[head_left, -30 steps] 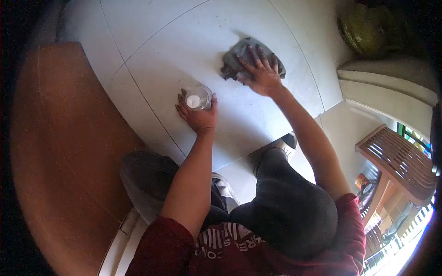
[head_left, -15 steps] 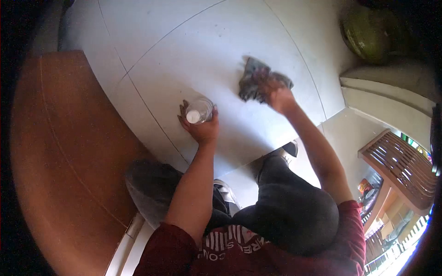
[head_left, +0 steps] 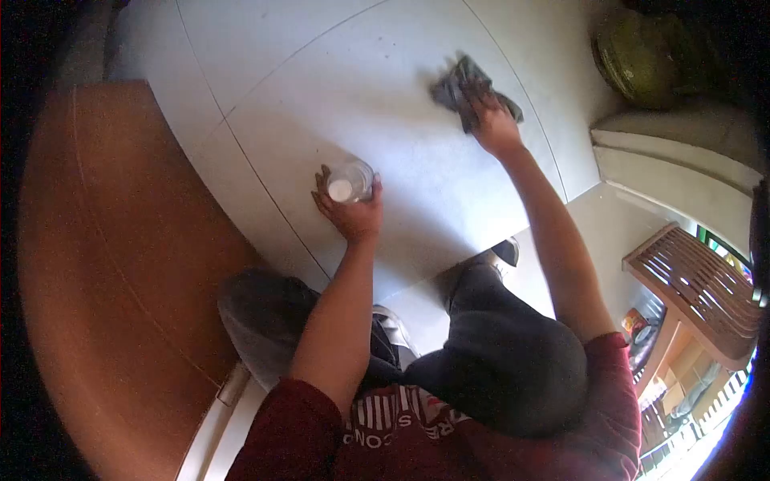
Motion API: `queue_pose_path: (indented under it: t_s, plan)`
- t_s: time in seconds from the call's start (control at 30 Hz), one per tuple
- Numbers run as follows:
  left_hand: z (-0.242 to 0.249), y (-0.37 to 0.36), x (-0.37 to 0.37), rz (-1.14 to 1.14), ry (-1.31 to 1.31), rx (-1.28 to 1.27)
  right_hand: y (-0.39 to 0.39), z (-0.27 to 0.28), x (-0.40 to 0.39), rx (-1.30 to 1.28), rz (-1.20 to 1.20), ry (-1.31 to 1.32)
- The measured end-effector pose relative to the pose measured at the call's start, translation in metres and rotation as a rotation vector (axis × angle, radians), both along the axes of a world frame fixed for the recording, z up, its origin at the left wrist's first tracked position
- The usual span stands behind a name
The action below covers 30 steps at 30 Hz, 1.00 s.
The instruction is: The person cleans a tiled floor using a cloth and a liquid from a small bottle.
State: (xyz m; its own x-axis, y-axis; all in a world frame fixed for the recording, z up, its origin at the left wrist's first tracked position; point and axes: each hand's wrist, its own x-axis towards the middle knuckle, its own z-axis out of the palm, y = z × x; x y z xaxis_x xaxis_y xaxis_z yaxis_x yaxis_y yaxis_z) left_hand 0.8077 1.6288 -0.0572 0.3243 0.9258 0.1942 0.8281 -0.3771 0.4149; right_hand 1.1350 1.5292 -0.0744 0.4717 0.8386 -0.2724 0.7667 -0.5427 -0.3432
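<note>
My left hand is wrapped round a clear plastic bottle with a white cap, which stands over the pale tiled floor. Farther out and to the right, my right hand presses a dark grey cloth against the tiles. The fingers lie on top of the cloth, which is bunched and slightly blurred. Whether the bottle's base touches the floor is hidden.
A brown panel runs down the left side. At the upper right stands a rounded green object, above a pale raised ledge. A brown slatted wooden piece of furniture is at the right. My bent knees are close below the hands.
My right hand has slid the cloth forward and a little to the right across the floor. The left hand and bottle have stayed nearly in place, with the bottle tilting slightly.
</note>
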Motion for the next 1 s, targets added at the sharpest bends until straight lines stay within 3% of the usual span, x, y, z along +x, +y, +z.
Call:
queue_pose_path:
  t_s: [0.1, 0.17, 0.23, 0.27, 0.3, 0.33, 0.4, 0.43, 0.5, 0.53, 0.57, 0.63, 0.7, 0.73, 0.77, 0.9, 0.97, 1.0]
  plan:
    - [0.004, 0.004, 0.003, 0.009, -0.002, -0.007, 0.006, -0.004, -0.058, -0.059, -0.097, 0.007]
    - [0.002, 0.005, 0.001, -0.02, 0.041, 0.007, -0.035, 0.03, -0.091, 0.239, 0.361, -0.053]
    - [0.002, 0.007, 0.004, -0.016, 0.034, 0.007, -0.038, 0.032, -0.048, 0.118, 0.598, -0.065]
    - [0.002, 0.006, 0.002, -0.012, 0.041, 0.002, -0.04, 0.004, -0.024, 0.148, 0.591, -0.056]
    - [0.002, 0.006, 0.001, -0.016, 0.033, 0.004, -0.028, 0.001, -0.008, 0.155, 0.425, -0.088]
    - [0.004, 0.007, 0.003, -0.016, 0.027, 0.003, -0.008, 0.023, 0.008, -0.109, 0.205, 0.016]
    - [0.006, 0.003, 0.003, -0.01, 0.011, 0.006, 0.007, -0.004, 0.012, 0.076, -0.026, -0.055]
    - [0.006, 0.004, 0.003, -0.005, 0.001, 0.014, 0.018, -0.015, -0.004, 0.027, -0.113, -0.13]
    - [0.004, 0.005, 0.003, -0.005, -0.008, 0.01, 0.017, -0.006, -0.052, -0.164, 0.121, -0.136]
    - [0.002, 0.004, 0.001, -0.006, -0.006, 0.001, -0.001, -0.002, -0.088, 0.059, 0.248, -0.177]
    - [0.002, 0.007, 0.003, -0.006, -0.005, -0.008, -0.006, 0.041, -0.102, 0.361, 0.326, -0.127]
    - [0.001, 0.008, 0.004, -0.002, 0.02, 0.015, -0.002, 0.013, -0.066, 0.332, 0.534, -0.133]
    - [0.001, 0.002, 0.001, -0.019, 0.023, 0.019, 0.027, 0.039, -0.031, -0.03, 0.484, 0.0]
    - [0.0, 0.003, 0.002, -0.027, 0.001, 0.02, 0.046, 0.027, -0.016, -0.017, 0.352, 0.02]
    - [-0.001, 0.005, 0.0, -0.032, -0.019, 0.029, 0.07, 0.065, -0.013, -0.234, 0.114, 0.156]
    - [0.005, 0.004, 0.002, 0.01, -0.001, 0.02, 0.056, -0.003, -0.044, 0.304, 0.102, -0.273]
    - [0.009, 0.003, 0.003, 0.025, -0.015, -0.042, 0.023, 0.019, -0.079, 0.041, 0.194, -0.122]
    - [0.003, 0.005, 0.003, 0.037, -0.034, 0.033, 0.006, 0.033, -0.091, 0.137, 0.273, -0.061]
